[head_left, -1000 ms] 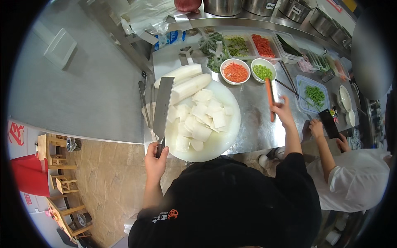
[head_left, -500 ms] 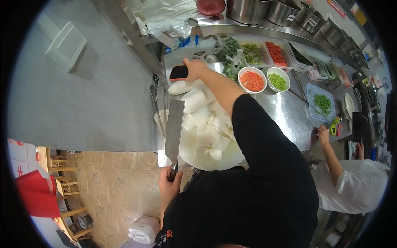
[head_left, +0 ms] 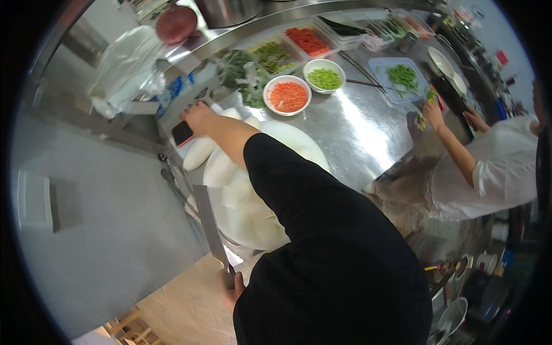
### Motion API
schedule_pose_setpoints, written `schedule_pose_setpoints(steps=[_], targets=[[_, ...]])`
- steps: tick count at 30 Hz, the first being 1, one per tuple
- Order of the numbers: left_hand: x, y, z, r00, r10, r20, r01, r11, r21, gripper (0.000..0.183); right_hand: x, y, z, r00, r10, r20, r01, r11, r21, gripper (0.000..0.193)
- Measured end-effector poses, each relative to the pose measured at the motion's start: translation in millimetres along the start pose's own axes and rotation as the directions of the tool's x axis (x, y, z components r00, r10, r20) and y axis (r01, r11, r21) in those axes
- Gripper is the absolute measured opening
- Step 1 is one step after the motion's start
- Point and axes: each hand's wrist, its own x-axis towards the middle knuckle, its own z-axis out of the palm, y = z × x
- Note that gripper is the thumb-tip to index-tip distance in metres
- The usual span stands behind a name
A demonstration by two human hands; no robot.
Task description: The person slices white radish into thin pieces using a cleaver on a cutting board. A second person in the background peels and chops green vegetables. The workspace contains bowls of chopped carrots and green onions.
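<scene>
My left hand [head_left: 232, 290], at the lower left and slightly blurred, grips the handle of a cleaver [head_left: 211, 227]. Its broad steel blade points up beside a large round white basin [head_left: 307, 141]. Long, peeled white vegetables like radishes [head_left: 218, 168] and pale cut pieces [head_left: 238, 201] lie in and over the basin. My right arm, in a black sleeve, reaches across them. At the far left of the counter, my right hand [head_left: 199, 118] closes on the edge of a dark phone [head_left: 182, 134] with an orange rim. The sleeve hides part of the basin.
Bowls of chopped red [head_left: 287, 96] and green [head_left: 325, 77] vegetables stand behind, near filled tubs [head_left: 276, 56]. Chopsticks [head_left: 362, 72] and a tray of green beans [head_left: 402, 80] lie right. A co-worker's hand [head_left: 433, 115] is beyond. A grey partition [head_left: 103, 253] borders the left.
The view has swung round, shifting the counter leftward and bringing the co-worker further in. The cleaver now slants to the upper left. My right hand stays at the phone.
</scene>
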Motion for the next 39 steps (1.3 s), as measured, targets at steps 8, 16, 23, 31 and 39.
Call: schedule_pose_setpoints(steps=[8,16,23,31,39], targets=[[18,62,20,0.968,-0.042,0.249,0.089,0.979,-0.183,0.022,-179,28,-76,0.943,0.238,-0.231,-0.020,0.734,0.678,0.057],[39,71,69,0.864,0.103,0.493,-0.051,0.992,-0.117,0.033,-438,7,-69,0.727,0.649,0.226,-0.424,0.164,0.891,0.028],[18,92,123,0.695,0.230,0.681,-0.076,0.966,-0.249,0.030,-487,-37,-70,0.804,0.571,0.166,-0.257,0.082,0.963,0.024],[1,73,140,0.606,0.269,0.748,-0.144,0.963,-0.229,0.029,-515,-49,-66,0.763,0.621,0.181,-0.275,0.059,0.960,0.022],[-9,80,128,0.678,0.199,0.708,-0.083,0.977,-0.195,0.028,-532,-38,-97,0.672,0.734,0.098,-0.283,0.133,0.950,0.022]])
